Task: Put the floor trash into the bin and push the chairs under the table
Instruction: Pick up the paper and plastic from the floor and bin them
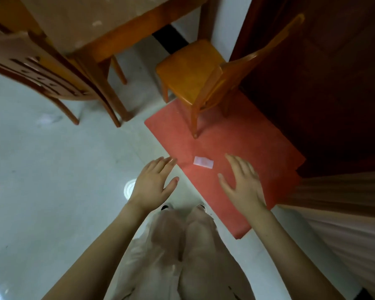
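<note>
Left hand (153,184) & right hand (244,187) both held out w/ grip spread, holding nothing. Between them, just beyond fingertips: white paper scrap (203,163) flat on red mat (236,135). Farther: orange chair (193,74) w/ rear legs on mat, beside wooden worktop (100,20), not pushed under.

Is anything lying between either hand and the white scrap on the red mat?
Nothing visible. The white paper scrap lies flat on the red mat, with only bare mat between it and the open left hand and the open right hand. The orange chair stands farther back. No bin is in view.
</note>
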